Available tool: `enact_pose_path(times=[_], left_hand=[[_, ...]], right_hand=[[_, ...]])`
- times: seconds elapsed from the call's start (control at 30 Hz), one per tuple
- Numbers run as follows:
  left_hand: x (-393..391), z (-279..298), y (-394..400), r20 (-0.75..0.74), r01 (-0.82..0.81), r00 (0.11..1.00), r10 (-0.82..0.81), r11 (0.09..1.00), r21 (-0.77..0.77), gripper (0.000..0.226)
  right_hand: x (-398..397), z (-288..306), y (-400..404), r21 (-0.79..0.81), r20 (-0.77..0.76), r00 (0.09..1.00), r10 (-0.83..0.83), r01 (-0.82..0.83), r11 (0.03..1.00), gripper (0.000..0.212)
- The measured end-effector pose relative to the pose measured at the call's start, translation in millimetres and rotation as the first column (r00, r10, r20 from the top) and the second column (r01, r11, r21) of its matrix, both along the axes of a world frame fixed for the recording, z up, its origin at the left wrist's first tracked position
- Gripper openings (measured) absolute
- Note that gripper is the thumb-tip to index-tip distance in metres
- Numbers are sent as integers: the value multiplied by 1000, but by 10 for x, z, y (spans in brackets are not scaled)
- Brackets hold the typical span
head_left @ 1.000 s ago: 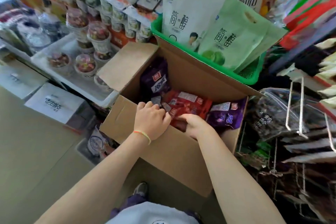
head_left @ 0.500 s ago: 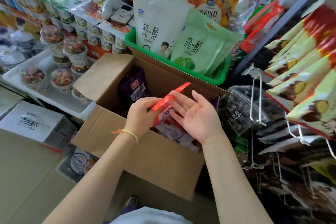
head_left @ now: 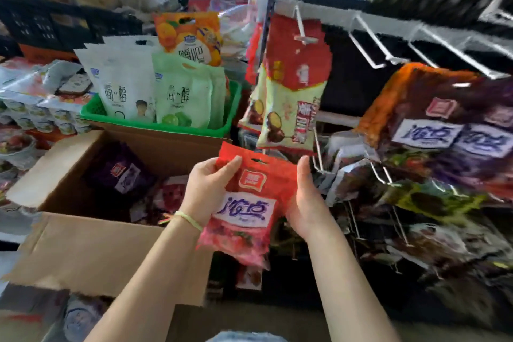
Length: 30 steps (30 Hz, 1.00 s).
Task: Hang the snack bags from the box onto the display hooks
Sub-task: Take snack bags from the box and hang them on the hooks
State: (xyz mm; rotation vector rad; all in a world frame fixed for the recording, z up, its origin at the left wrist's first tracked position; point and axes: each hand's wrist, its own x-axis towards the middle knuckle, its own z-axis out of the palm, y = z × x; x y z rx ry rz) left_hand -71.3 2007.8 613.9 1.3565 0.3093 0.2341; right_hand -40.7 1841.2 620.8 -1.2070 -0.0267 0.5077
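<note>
hands clamped on soft, light, crinkly red plastic snack bag (head_left: 244, 200): left hand (head_left: 206, 189) at nine o'clock, right hand (head_left: 306, 203) at three; grip near hang-hole; white wire display hooks (head_left: 372, 44) at one o'clock.

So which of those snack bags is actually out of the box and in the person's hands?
The red bag, gripped at its sides by the left hand and right hand. The purple bag lies in the cardboard box; others hang on hooks.
</note>
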Motion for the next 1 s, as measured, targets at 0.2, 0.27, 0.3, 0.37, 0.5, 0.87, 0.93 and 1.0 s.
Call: enact_pose_path(times=[0.2, 0.27, 0.3, 0.37, 0.5, 0.87, 0.93, 1.0], left_hand=[[163, 135, -1327, -23, 24, 999, -26, 997, -79, 17], [197, 276, -1713, -15, 137, 990, -142, 973, -185, 22], [215, 335, -1884, 8, 211, 977, -214, 956, -206, 25], [251, 432, -2219, 60, 343, 939, -338, 929, -137, 32], [386, 572, -2796, 73, 454, 887, -456, 890, 39, 43], [915, 866, -3550, 69, 288, 948, -309, 932, 221, 30], [974, 886, -3592, 53, 282, 953, -299, 936, 212, 29], [1018, 892, -3618, 38, 276, 956, -290, 938, 207, 29]], right_hand=[[123, 201, -1048, -108, 42, 947, -318, 321, 941, 5], [166, 332, -1436, -55, 90, 928, -361, 367, 929, 9], [190, 412, -1618, -27, 113, 914, -389, 395, 919, 10], [259, 589, -1977, 24, 169, 870, -463, 466, 885, 9], [459, 940, -2589, 73, 253, 789, -560, 562, 824, 3], [1057, 1286, -3314, 43, 441, 566, -696, 761, 647, 15], [1149, 1293, -3336, 40, 428, 565, -705, 768, 640, 15], [1230, 1288, -3352, 31, 424, 568, -705, 769, 638, 15]])
